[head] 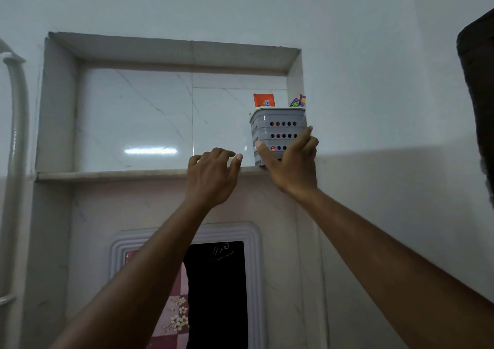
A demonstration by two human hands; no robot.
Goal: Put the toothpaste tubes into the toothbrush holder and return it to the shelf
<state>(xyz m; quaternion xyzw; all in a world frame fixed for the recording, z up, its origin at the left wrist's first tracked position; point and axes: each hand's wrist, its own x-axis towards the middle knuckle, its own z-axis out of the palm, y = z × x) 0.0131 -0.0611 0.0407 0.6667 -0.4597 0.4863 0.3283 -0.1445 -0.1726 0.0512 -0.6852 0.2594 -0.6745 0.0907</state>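
A grey perforated toothbrush holder (278, 129) stands upright at the right end of a marble wall-niche shelf (107, 175). An orange toothpaste tube (264, 100) and a purple-green tube (298, 100) stick out of its top. My right hand (291, 164) lies against the holder's lower front, thumb on the left side and fingers on the right edge, spread rather than clenched. My left hand (211, 177) hovers at the shelf's front edge to the left of the holder, fingers curled loosely, holding nothing.
The niche (133, 119) is a recessed marble alcove with bare space left of the holder. A white pipe (17, 135) runs down the left wall. Below is a framed mirror (213, 295). A dark object (478, 94) intrudes at the right edge.
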